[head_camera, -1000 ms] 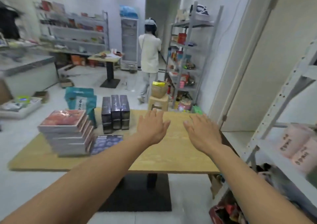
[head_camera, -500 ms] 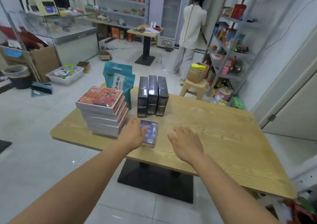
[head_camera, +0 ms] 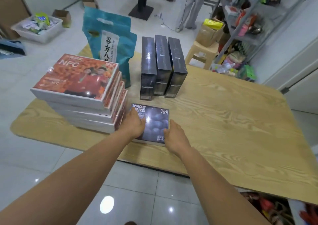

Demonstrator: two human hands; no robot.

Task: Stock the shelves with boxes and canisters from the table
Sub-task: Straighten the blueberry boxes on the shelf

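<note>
Bright overhead light, glare on floor tiles (head_camera: 106, 204), edges warped.

One cam only, head-worn, wide-angle. Looks fwd and steeply down, across near edge of table (head_camera: 223, 130). Close in: both forearms run up from bottom corners, left hand (head_camera: 136, 124) and right hand (head_camera: 174, 137) land just below frame ctr. Floor tiles (head_camera: 137, 199) fill bottom of shot. Top of frame reaches shelving (head_camera: 244, 18) at upper rt. Another person's legs (head_camera: 189, 6) cut off at top edge. Straight lines bow toward edges.
</note>
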